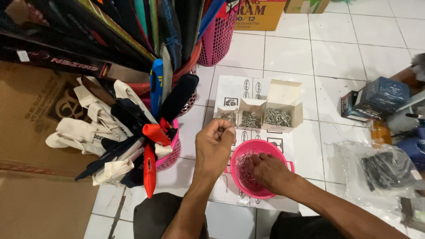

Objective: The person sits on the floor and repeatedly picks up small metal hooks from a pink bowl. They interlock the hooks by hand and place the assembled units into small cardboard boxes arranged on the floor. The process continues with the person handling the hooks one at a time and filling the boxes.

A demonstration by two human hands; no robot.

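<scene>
Right hand [269, 171] inside pink bowl [254, 173], fingers curled among small metal hooks [244, 170]; left hand [215, 144] pinched shut above bowl's left rim.

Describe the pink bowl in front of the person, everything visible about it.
The pink bowl is round, looks like plastic, and has a small tab handle on its right rim. It sits upright on flattened white cardboard on the tiled floor, just nearer the person than three small open boxes of metal pieces. It holds a tangle of thin wire pieces. The right hand reaches into it, fingers on the pieces; the left hand is raised beside it.
</scene>
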